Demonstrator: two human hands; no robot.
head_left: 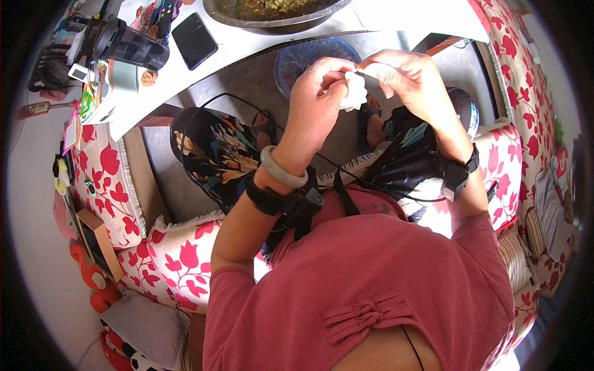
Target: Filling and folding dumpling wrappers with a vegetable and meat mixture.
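Note:
Between my raised hands, past the table's near edge, is a small white ruffled piece [354,93]; bright light washes out its surface, and I cannot tell whether it is dough or paper. My left hand [317,93] is closed around it, fingers curled and thumb against its side. My right hand [405,75] is closed in a pinch, its fingertips meeting those of the left just above the white piece. What the right fingertips grip is too small to make out. Both forearms wear black wrist straps, and a pale bangle [283,170] circles the left one.
On the white table [247,52] stand a wide dark bowl [278,26] of greenish-brown chopped food, a black phone [194,41] and a dark tumbler [133,46]. Below sits a blue translucent basin [288,68]. A black cable [232,96] crosses my lap. Floral-covered seating [185,266] surrounds me.

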